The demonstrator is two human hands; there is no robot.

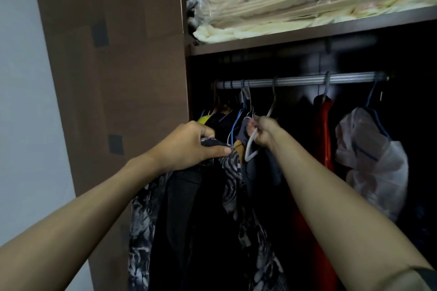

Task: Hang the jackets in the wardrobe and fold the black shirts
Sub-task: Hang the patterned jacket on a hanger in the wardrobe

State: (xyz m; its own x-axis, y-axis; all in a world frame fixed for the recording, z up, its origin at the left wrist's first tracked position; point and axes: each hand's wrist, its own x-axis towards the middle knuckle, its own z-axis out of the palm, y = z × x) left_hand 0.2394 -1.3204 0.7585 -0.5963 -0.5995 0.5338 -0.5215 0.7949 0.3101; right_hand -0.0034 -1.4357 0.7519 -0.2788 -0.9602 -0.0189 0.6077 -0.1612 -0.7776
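Wardrobe (113, 59), brown, open, seen from the head view with both bare forearms reaching in.

Rail (298, 81): silver, running under the shelf (307, 38); hangers hooked along it.

Left hand (189, 146): fingers curled over and thumb stretched along the top of a dark patterned garment (230, 172) at the left end of the hanging row, gripping the cloth.

Right hand (263, 131): fingers closed round a white hanger (250, 149), held just below the rail among the other hooks. A dark grey garment (262, 172) hangs below this hanger; whether it is a jacket cannot be told in the dim light.

Hanging row, left to right: yellow item (205, 119) near the wardrobe wall, dark clothes on blue and white hangers, red garment (325, 130) on its own hanger, then a pale plastic-covered bundle (373, 163) on a blue hanger, apart from the red one.

Shelf contents: folded cream bedding (295, 2) wrapped in clear plastic, with crumpled grey fabric (195, 0) at its left end.

Wall (21, 78): pale, left of the wardrobe.

Black shirts: none can be picked out for certain.
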